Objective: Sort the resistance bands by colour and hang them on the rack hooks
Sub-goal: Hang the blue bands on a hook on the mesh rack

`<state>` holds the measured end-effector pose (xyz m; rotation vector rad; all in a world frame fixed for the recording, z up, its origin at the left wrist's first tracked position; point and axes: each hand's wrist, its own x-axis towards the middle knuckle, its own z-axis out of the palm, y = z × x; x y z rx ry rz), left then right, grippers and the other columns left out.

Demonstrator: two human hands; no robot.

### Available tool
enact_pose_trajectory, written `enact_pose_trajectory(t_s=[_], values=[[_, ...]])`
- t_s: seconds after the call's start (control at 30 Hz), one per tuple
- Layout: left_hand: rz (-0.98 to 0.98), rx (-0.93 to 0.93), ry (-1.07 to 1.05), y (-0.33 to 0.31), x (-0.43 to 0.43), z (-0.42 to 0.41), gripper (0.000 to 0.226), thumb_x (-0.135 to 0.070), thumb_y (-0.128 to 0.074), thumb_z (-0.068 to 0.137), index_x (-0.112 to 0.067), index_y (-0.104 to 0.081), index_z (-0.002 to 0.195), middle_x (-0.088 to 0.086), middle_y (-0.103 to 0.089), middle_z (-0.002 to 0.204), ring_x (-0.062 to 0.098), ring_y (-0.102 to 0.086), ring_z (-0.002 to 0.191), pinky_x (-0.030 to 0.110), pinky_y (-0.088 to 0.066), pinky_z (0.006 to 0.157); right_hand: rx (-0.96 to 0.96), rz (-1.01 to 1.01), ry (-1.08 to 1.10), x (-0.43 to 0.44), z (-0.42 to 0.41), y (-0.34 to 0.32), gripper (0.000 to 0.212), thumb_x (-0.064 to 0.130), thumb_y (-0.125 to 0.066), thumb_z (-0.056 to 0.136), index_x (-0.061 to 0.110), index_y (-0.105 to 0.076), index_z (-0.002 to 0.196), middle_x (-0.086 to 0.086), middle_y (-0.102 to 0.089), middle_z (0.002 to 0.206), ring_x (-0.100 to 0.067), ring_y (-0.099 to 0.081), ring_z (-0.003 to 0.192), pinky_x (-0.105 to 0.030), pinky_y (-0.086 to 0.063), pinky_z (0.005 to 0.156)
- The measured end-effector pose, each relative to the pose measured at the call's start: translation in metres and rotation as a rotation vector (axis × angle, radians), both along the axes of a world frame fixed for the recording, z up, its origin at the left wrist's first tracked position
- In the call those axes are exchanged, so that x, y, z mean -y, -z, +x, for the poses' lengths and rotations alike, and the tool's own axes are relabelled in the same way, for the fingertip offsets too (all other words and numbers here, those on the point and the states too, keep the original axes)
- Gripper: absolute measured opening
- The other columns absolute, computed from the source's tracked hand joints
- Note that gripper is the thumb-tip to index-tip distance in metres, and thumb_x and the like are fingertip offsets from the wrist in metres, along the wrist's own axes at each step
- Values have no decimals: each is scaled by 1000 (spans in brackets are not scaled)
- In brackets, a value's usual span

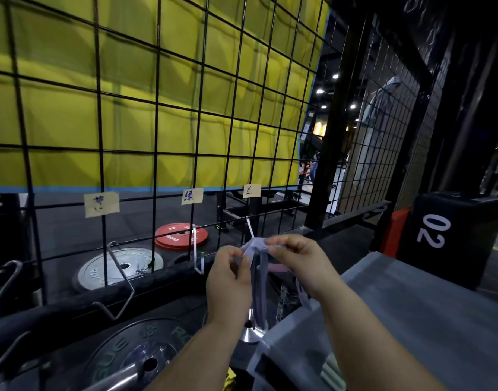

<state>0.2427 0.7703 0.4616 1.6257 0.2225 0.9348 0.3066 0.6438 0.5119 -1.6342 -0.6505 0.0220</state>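
1. Two hands are up at centre frame: the left hand (228, 277) and the right hand (295, 261) each pinch the top of a lavender resistance band (259, 280) between thumb and fingertips. Its loops dangle toward six o'clock.
2. That band is not on a hook yet. It hangs in the air just in front of the wire grid rack (157, 136), close under the right-hand hook (249, 227) at twelve o'clock from the knuckles. Whether it touches that hook, I cannot tell.
3. Three paper tags sit on the grid. The middle label (192, 196) reads green and the right label (252, 190) looks like blue. The left label (101, 204), at ten o'clock from the hands, carries purple ink too blurred to read.
4. My call is that lavender goes left, past the white hook (196, 249), to the steel hook (120, 277) at nine o'clock.
5. To do it well, untwist the strands and widen the pinch so one clear loop opens. Then drop it over the hook's upturned tip and let it seat in the bend before releasing.
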Motion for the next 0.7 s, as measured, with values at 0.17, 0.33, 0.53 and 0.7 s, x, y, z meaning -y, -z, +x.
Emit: enact_pose_trajectory(t_s=[0.17,0.33,0.53,0.7], values=[[56,-11,-173,-6,0,15,9,-19,-57,94,-16,-52,88,-6,-57,72,9,-54,65,11,-38,52,75,-29,64,-19,10,-7,18,10,-65,90,24,-73,97,7,-71,102,-7,-66,97,-19,-54,80],[95,24,-229,-7,-2,33,11,-9,-59,90,-16,-54,84,1,-59,82,21,-55,74,30,-40,63,123,-96,166,-32,23,-5,21,14,-59,95,26,-72,106,8,-66,111,3,-60,96,-24,-54,89],[134,57,-253,-12,-7,38,16,-8,-59,91,-18,-51,81,1,-57,76,20,-54,69,24,-37,54,107,-88,172,-41,32,6,31,13,-56,97,41,-70,92,12,-57,97,-8,-61,91,-44,-57,86],[228,-64,-268,-17,-8,36,15,-12,-53,94,-21,-49,83,-4,-54,82,17,-52,74,30,-40,59,167,-175,211,-43,39,15,31,15,-51,99,41,-68,96,8,-57,109,-9,-60,97,-36,-54,90]])
